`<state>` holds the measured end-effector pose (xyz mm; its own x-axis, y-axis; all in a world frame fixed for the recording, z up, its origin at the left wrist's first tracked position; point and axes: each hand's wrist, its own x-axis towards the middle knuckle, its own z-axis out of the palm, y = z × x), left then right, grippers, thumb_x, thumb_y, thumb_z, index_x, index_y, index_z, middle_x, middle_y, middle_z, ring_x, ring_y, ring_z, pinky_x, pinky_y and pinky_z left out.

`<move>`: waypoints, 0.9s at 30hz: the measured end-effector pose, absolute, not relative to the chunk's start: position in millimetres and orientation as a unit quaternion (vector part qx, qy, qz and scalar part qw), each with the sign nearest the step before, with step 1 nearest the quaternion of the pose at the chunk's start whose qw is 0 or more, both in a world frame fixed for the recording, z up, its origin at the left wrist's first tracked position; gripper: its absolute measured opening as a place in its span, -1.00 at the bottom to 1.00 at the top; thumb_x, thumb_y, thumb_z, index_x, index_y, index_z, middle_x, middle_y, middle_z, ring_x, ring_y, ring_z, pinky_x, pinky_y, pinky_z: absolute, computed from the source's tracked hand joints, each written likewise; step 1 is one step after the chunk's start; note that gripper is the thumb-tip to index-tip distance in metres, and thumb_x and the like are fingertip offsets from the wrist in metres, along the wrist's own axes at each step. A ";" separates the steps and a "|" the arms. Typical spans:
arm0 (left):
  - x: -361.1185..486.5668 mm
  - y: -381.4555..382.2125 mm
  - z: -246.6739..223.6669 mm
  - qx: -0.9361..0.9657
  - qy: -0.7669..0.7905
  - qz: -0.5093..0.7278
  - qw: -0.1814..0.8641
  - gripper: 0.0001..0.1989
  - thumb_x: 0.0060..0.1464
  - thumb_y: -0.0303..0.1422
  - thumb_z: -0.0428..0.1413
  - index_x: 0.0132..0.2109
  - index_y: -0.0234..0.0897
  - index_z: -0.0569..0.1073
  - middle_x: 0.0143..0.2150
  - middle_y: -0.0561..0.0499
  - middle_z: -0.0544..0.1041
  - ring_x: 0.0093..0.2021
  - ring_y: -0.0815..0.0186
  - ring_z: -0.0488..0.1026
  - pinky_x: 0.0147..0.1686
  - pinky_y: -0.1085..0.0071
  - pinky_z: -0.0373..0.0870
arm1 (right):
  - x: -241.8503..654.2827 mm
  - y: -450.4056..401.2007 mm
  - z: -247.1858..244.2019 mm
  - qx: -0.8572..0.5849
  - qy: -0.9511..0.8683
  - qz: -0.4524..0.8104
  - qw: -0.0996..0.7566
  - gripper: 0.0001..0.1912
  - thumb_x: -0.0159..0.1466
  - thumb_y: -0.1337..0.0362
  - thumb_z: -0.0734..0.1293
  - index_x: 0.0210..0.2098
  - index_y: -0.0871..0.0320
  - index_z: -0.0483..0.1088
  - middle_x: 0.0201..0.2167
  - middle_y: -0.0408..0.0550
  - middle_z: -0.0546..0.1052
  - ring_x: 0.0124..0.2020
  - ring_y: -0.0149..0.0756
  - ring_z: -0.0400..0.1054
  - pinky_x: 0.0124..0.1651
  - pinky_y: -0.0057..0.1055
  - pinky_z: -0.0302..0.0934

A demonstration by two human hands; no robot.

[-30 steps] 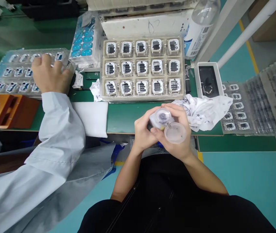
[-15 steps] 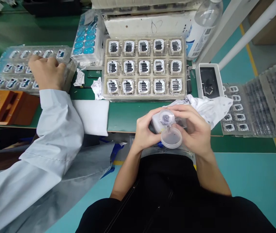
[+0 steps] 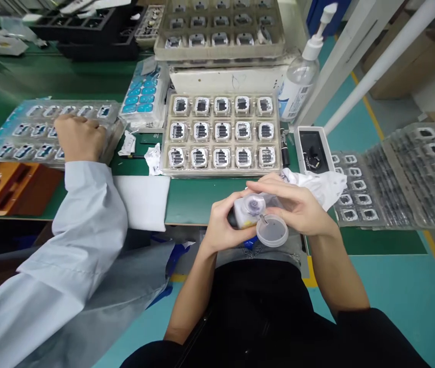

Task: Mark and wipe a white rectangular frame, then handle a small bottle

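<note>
Over the bench's front edge, I hold a small whitish flip-top bottle between both hands. Its round, translucent cap hangs open on the near side, toward my body. My left hand wraps around the bottle's left side, with the thumb along the near side. From the right, my right hand closes around it, its fingers across the far side and its thumb by the cap's hinge. Dark smudges show at the bottle's mouth. What lies between my right fingers and palm is partly hidden. A crumpled white cloth lies just beyond that hand.
A plastic tray of square white-framed parts lies ahead, with a pump bottle behind it. An open box and stacked trays stand right. At left, a co-worker's hand rests over another tray near an orange fixture.
My view has tilted upward, so the bench things appear lower and more of the back shows. My hands remain around the bottle, with its cap still open.
</note>
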<state>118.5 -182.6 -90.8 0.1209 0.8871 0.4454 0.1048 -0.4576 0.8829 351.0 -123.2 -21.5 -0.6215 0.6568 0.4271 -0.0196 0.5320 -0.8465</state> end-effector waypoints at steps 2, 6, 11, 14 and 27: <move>117.8 -181.5 -90.7 0.661 0.366 0.553 0.352 -0.32 0.10 -0.02 0.66 0.23 -0.24 0.71 0.06 -0.16 0.87 -0.05 0.02 0.85 0.04 0.21 0.78 | 350.3 -124.9 -21.6 -0.216 -0.779 0.449 0.380 -0.47 0.56 0.09 0.60 0.48 -0.19 0.64 0.23 0.02 0.82 0.23 0.00 0.64 0.35 0.12 0.62; 117.4 -181.6 -90.4 0.658 0.386 0.555 0.331 -0.31 0.07 0.00 0.66 0.21 -0.22 0.70 -0.04 -0.09 0.86 -0.14 0.08 0.83 -0.07 0.25 0.77 | 343.4 -138.2 -20.8 -0.266 -0.748 0.450 0.408 -0.45 0.50 0.02 0.67 0.43 -0.17 0.68 0.13 0.02 0.78 0.14 -0.03 0.64 0.28 0.07 0.64; 119.0 -185.2 -92.8 0.644 0.420 0.551 0.324 -0.34 0.12 -0.16 0.62 0.31 -0.19 0.69 0.12 -0.15 0.87 -0.02 0.06 0.86 0.05 0.22 0.80 | 326.1 -153.9 -22.4 -0.325 -0.713 0.429 0.449 -0.50 0.42 -0.01 0.73 0.30 -0.15 0.74 0.06 -0.01 0.71 0.11 -0.07 0.63 0.21 -0.05 0.64; 122.2 -184.9 -98.3 0.627 0.417 0.572 0.325 -0.34 0.15 -0.23 0.57 0.36 -0.17 0.66 0.18 -0.17 0.86 0.09 0.00 0.87 0.14 0.16 0.81 | 312.8 -160.7 -24.1 -0.369 -0.678 0.427 0.471 -0.52 0.35 -0.06 0.76 0.15 -0.08 0.74 0.05 -0.02 0.71 0.12 -0.03 0.63 0.23 -0.02 0.62; 122.5 -184.0 -100.1 0.630 0.439 0.536 0.351 -0.24 0.13 -0.14 0.60 0.42 -0.18 0.65 0.29 -0.23 0.82 0.21 -0.09 0.83 0.27 0.03 0.80 | 317.2 -159.6 -14.8 -0.400 -0.701 0.394 0.440 -0.16 0.27 -0.09 0.78 0.45 -0.14 0.55 0.34 0.03 0.66 0.32 0.09 0.57 0.38 0.07 0.54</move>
<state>122.5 -184.0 -100.1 0.0397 0.9291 0.3678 0.1762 -0.3688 0.9127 317.2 -159.6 -14.8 -0.2921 0.9078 0.3008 0.2142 0.3687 -0.9046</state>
